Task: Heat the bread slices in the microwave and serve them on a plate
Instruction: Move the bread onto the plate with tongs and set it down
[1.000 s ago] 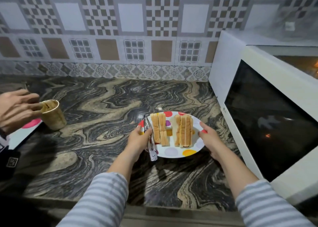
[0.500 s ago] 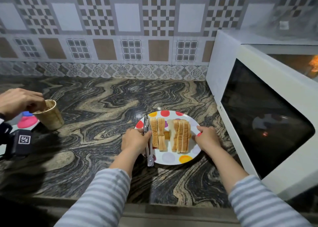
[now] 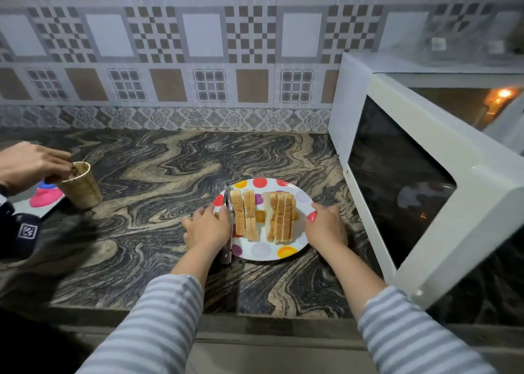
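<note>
At the far left, cut off by the frame edge, another person's hand (image 3: pixel 29 165) reaches into a paper cup (image 3: pixel 80 185) standing on the worktop (image 3: pixel 141 203); what its fingers hold inside the cup is too dark to make out, and a partly hidden white board with pink and blue blobs (image 3: pixel 45 199) lies just behind it. Open marbled worktop spreads between the cup and the polka-dot plate (image 3: pixel 263 250), which sits near the front edge. The left hand (image 3: pixel 207 227) rests at the plate's 9 o'clock rim, fingers curled over the metal tongs (image 3: pixel 227 232) lying along that rim; how firmly it grips them cannot be told. The bread slices (image 3: pixel 263 216) stand on edge in two groups across the plate's middle, between both hands. The right hand (image 3: pixel 326 227) curls round the rim at 3 o'clock. Just right of it, the microwave (image 3: pixel 354 95) stands with its door (image 3: pixel 419 180) swung open towards the viewer, leaving a narrow strip of worktop beside the plate; the lit cavity is cut off at the right.
</note>
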